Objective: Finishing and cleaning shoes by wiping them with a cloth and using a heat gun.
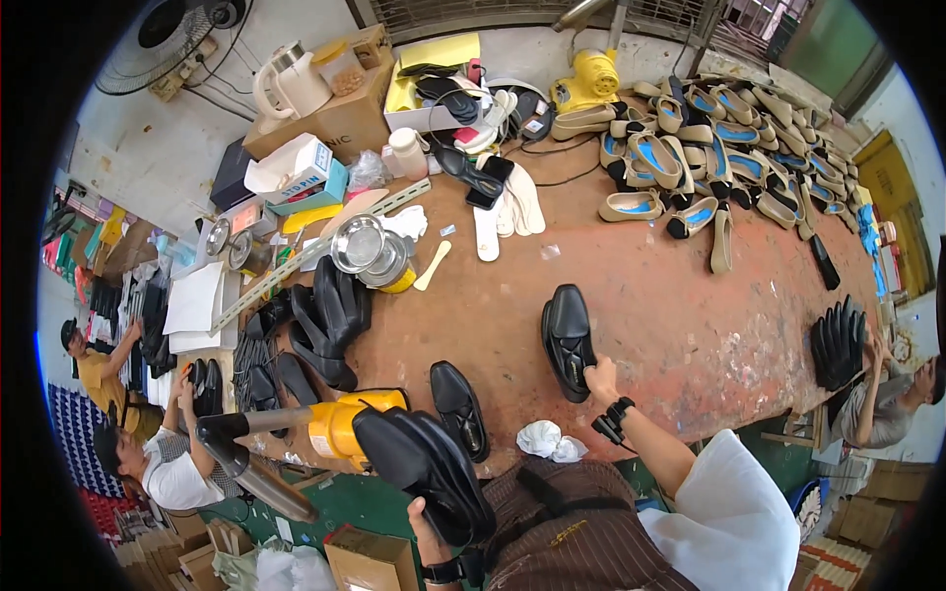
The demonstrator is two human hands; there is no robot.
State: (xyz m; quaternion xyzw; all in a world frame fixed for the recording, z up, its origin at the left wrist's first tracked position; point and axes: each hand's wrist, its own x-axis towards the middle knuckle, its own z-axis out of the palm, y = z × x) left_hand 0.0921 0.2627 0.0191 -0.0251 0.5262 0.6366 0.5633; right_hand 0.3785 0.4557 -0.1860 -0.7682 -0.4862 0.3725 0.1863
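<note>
My right hand (599, 377) grips the heel end of a black loafer (568, 338) that lies on the reddish-brown workbench (670, 315); a black watch sits on that wrist. Low at the bench's near edge, my left hand (427, 522) holds up a black shoe (426, 471), sole side toward me. A second black loafer (459, 408) lies on the bench between my hands. A crumpled white cloth (550, 442) rests at the near edge, below my right hand.
A yellow heat tool (340, 427) sits just left of the held shoe. Black shoe parts (330, 315), metal bowls (361, 245) and boxes crowd the left. Several beige flats with blue linings (709, 148) fill the far right. Co-workers sit at left (163, 463) and right (887, 399).
</note>
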